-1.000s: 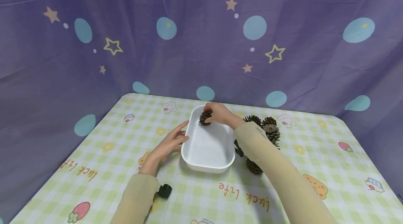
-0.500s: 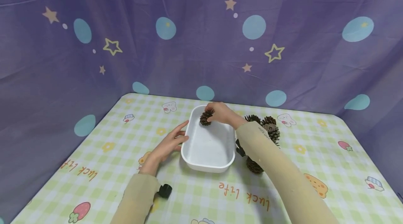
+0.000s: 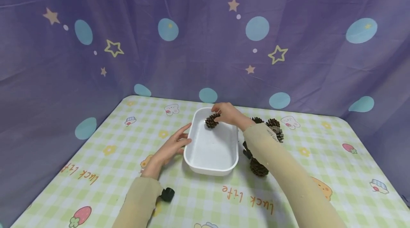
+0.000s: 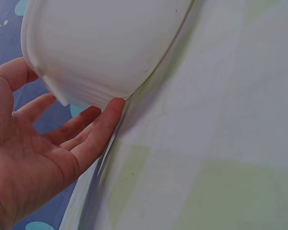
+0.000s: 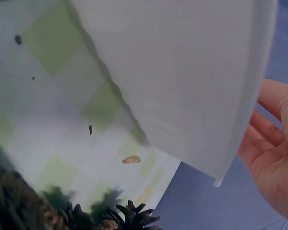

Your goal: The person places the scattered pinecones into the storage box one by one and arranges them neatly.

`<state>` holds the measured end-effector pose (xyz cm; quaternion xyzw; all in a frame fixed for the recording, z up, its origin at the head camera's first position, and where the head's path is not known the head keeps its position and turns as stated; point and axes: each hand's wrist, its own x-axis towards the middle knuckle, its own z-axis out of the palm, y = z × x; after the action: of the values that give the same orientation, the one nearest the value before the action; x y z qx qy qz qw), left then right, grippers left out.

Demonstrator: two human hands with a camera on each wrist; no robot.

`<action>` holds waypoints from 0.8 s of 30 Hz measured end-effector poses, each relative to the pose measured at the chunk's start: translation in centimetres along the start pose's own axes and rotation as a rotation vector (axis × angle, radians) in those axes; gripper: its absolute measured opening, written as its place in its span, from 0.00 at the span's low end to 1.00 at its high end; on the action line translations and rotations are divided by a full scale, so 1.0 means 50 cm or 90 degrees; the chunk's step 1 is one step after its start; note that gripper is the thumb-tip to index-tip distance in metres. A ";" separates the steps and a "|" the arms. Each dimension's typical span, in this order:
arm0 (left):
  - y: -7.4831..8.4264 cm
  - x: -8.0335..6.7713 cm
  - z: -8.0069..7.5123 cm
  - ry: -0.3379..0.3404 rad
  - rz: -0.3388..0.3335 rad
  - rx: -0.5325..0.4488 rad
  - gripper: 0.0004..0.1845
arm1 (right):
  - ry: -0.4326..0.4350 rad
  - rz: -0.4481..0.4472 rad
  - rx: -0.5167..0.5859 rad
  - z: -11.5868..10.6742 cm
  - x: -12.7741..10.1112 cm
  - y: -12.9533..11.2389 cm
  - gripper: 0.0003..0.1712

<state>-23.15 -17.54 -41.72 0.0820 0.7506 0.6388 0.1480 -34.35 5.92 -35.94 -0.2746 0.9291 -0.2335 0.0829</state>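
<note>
A white oblong tray [image 3: 192, 162] sits mid-table. My left hand [image 3: 173, 146] lies flat beside its left wall, straight fingers touching the wall [image 4: 91, 62]. My right hand [image 3: 226, 113] reaches over the tray's far end, and its fingertips pinch the top of a brown pine cone [image 3: 211, 121] that sits low inside the tray. In the right wrist view only the tray's outer wall [image 5: 192, 81] and part of my palm [image 5: 273, 153] show; the cone is hidden behind the rim.
More pine cones lie right of the tray: two at the back [image 3: 275, 130] and one near the front [image 3: 258, 167], also seen in the right wrist view [image 5: 129, 218]. A checked green cloth [image 3: 96, 149] covers the table. Purple curtains [image 3: 205, 42] close it in.
My right hand and the pine cone have shifted slightly right and lower at the tray's far end, and more of the cone shows. The left hand has stayed put.
</note>
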 end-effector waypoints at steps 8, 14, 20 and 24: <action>-0.004 0.002 -0.001 -0.002 0.000 -0.002 0.32 | -0.006 -0.006 0.002 -0.016 -0.018 -0.001 0.20; -0.005 0.004 -0.003 -0.003 0.002 0.001 0.32 | 0.004 -0.036 0.002 -0.030 -0.032 -0.007 0.19; -0.005 0.007 -0.003 -0.015 0.000 -0.010 0.32 | -0.001 -0.056 -0.006 -0.038 -0.044 -0.011 0.19; 0.008 0.000 0.001 -0.026 -0.005 -0.022 0.33 | -0.003 -0.069 -0.014 -0.042 -0.057 -0.013 0.19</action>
<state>-23.18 -17.44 -41.32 0.0899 0.7366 0.6492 0.1670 -32.25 7.83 -33.71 -0.3260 0.9151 -0.2268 0.0697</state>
